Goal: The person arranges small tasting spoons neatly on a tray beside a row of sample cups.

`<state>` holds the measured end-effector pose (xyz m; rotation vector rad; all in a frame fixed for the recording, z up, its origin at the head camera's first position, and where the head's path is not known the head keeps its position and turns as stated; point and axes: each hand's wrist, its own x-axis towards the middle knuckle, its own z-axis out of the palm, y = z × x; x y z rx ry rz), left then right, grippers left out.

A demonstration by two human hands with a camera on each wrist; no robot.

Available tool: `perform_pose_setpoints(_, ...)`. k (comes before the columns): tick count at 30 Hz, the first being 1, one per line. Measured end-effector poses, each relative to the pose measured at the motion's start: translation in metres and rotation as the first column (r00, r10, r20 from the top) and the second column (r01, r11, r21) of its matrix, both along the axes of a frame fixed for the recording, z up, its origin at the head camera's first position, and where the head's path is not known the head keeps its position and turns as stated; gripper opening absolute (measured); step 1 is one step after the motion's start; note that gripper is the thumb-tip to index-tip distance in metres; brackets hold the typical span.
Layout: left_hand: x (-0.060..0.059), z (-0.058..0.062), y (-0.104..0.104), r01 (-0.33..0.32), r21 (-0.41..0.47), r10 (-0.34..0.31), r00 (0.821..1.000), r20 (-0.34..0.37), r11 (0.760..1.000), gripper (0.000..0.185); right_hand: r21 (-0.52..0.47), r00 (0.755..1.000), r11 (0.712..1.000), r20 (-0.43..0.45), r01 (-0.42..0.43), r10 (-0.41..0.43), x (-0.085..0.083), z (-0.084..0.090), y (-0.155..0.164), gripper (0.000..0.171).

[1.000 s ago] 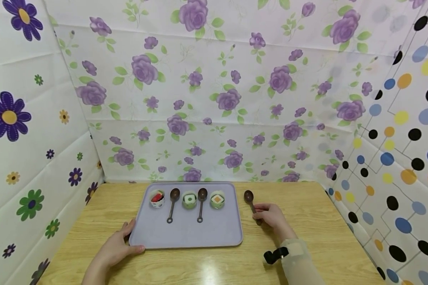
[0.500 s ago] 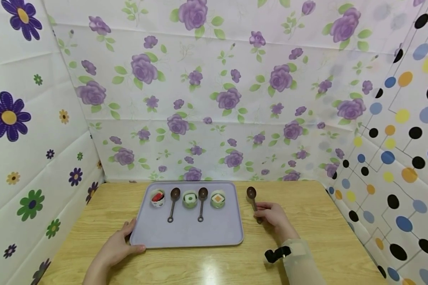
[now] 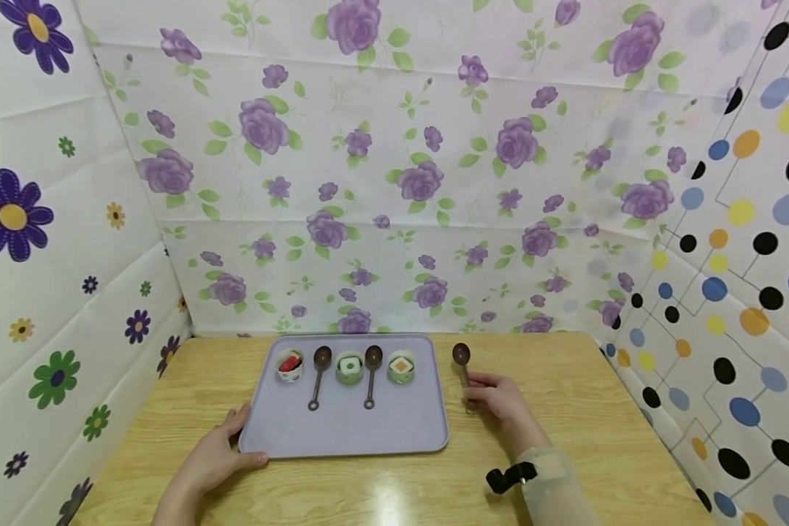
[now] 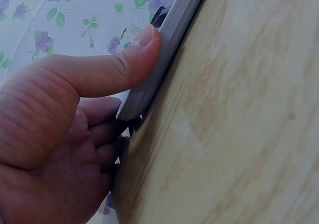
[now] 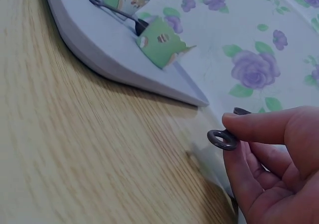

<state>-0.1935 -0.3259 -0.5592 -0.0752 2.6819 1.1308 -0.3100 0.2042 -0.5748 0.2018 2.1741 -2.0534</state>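
Note:
In the head view my right hand (image 3: 496, 400) pinches a brown spoon (image 3: 461, 355) by its handle, right of the tray. The right wrist view shows thumb and fingertips on the handle near its ring end (image 5: 223, 140). My left hand (image 3: 213, 454) grips the front left corner of the lilac tray (image 3: 342, 436), thumb on the front rim, other fingers at the left side. On the tray lie a left spoon (image 3: 318, 376) and a second spoon (image 3: 371, 376), between three small paper cups: one with red food (image 3: 290, 367), one green-white (image 3: 350, 367), one orange-white (image 3: 401, 367).
Tray and hands are over a wooden table (image 3: 532, 358). A floral sheet (image 3: 368, 183) hangs behind the table's back edge, with patterned sheets at both sides. A black strap mount (image 3: 509, 476) sits at the right wrist.
The spoon in my right hand has shifted slightly away from me, and its handle has swung to point more straight toward me. The left hand and tray stay put.

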Motion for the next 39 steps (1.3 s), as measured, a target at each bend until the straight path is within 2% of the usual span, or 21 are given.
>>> perform_pose_setpoints(11,0.000,0.001,-0.002,0.001,0.006,-0.001,1.000,-0.001,1.000,0.129,-0.091,0.999,0.995,-0.028,0.025,-0.028,0.003,0.002,-0.022,0.048)
perform_pose_setpoints(16,0.000,0.000,-0.002,0.001,0.007,-0.001,1.000,-0.001,1.000,0.128,-0.085,0.998,0.996,-0.052,0.016,-0.021,0.004,0.000,-0.034,0.047)
perform_pose_setpoints(24,0.001,0.000,-0.002,0.001,-0.028,-0.002,1.000,-0.018,1.000,0.128,-0.124,0.999,0.992,-0.029,0.013,-0.017,0.006,-0.001,-0.049,0.045)
perform_pose_setpoints(39,0.000,0.000,0.000,0.004,-0.005,-0.004,1.000,-0.011,1.000,0.129,-0.080,0.999,0.996,-0.046,-0.028,0.025,0.007,0.011,-0.071,0.048)
